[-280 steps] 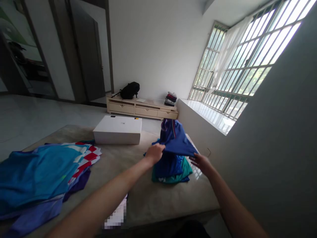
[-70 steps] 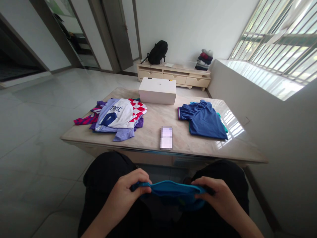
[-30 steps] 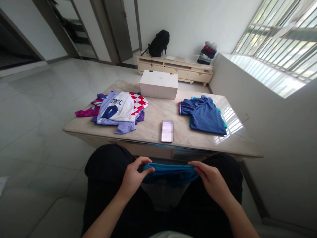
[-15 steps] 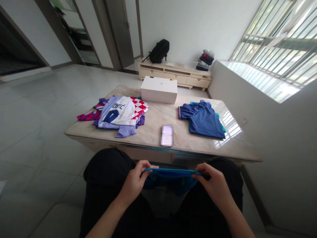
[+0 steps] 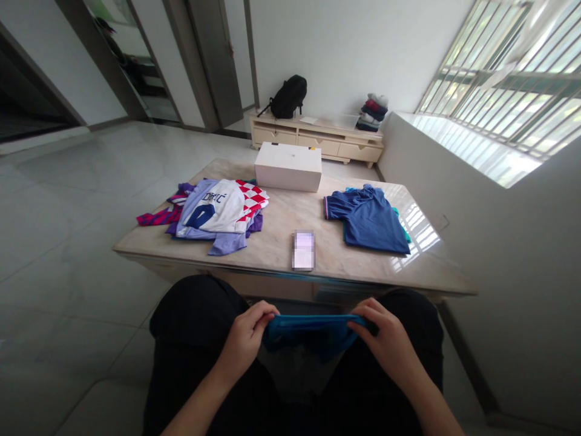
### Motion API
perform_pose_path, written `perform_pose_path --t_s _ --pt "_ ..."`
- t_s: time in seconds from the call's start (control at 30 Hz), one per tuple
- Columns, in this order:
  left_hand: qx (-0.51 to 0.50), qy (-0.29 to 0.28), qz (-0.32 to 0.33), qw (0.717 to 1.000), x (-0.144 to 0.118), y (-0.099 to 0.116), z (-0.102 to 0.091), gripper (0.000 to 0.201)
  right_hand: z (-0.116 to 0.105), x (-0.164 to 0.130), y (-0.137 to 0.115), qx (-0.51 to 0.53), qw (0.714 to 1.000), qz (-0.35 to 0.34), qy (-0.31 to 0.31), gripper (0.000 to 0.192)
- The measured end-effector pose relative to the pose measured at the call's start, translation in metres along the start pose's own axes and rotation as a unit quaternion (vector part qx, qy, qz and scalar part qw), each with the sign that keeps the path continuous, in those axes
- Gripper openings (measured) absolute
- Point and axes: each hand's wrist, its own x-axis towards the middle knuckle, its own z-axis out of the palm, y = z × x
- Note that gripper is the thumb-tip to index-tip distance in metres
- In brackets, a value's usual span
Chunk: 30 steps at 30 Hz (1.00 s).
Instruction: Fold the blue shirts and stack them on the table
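Folding a blue garment over the lap

Sitting at the table's point(image 5: 272, 242) near edge, the left hand point(image 5: 247, 336) and right hand point(image 5: 385, 339) each pinch one end of a blue garment point(image 5: 311, 333) stretched between them, fingers clamped. One dark blue shirt point(image 5: 370, 218) lies folded near the right edge; a loose pile of shirts point(image 5: 213, 212) waits at the left.

Bright blue garment point(image 5: 311, 332): folded, stretched flat between both hands, over lap, below table edge.
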Motion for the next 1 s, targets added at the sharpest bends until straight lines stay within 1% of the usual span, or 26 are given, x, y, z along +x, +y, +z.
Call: perform_pose_path --t_s 0.13,0.2,0.27,0.33,0.4,0.47,0.53,0.6,0.67,0.73,0.83,0.93,1.0 --pt "0.006 -0.003 -0.043 0.999 -0.004 0.001 0.003 0.026 0.002 -0.001 0.001 0.001 0.999 0.027 -0.019 0.015" --pt "0.007 -0.007 -0.047 0.999 -0.006 0.002 0.005 0.031 0.004 -0.002 0.002 0.007 0.999 0.038 -0.022 0.017" --pt "0.007 -0.021 -0.024 0.999 -0.007 0.003 0.006 0.034 0.007 -0.002 0.003 0.019 0.999 0.045 -0.015 0.021" --pt "0.011 -0.037 0.010 0.999 -0.007 0.002 0.007 0.034 0.009 -0.002 0.005 0.028 0.998 0.057 -0.008 0.026" --pt "0.026 -0.046 0.026 0.998 -0.006 0.000 0.008 0.033 0.009 -0.002 0.006 0.022 0.998 0.066 0.000 0.031" --pt "0.035 -0.051 0.029 0.998 -0.005 -0.004 0.010 0.028 0.008 -0.002 0.006 0.002 0.998 0.064 0.009 0.034" --pt "0.035 -0.059 0.028 0.997 -0.003 -0.008 0.011 0.016 0.005 -0.002 0.006 -0.013 0.998 0.055 0.019 0.034" --pt "0.036 -0.062 0.013 0.997 -0.001 -0.010 0.010 0.008 0.003 -0.003 0.006 -0.011 0.998 0.049 0.023 0.032" --pt "0.046 -0.048 -0.016 0.998 -0.001 -0.011 0.009 0.006 0.001 -0.003 0.007 -0.005 0.999 0.039 0.016 0.028" --pt "0.054 -0.028 -0.040 0.997 -0.001 -0.012 0.007 0.009 -0.002 -0.003 0.009 -0.001 1.000 0.025 -0.004 0.022" --pt "0.057 0.006 -0.051 0.997 0.000 -0.011 0.005 0.012 -0.005 -0.002 0.011 0.001 0.999 0.015 -0.042 0.014" --pt "0.056 0.040 -0.052 0.996 0.000 -0.011 0.003 0.011 -0.009 0.000 0.009 0.002 0.997 0.032 -0.074 0.008" --pt "0.057 0.051 -0.051 0.996 0.000 -0.012 0.002 0.011 -0.011 -0.001 0.006 0.001 0.994 0.053 -0.094 0.006"
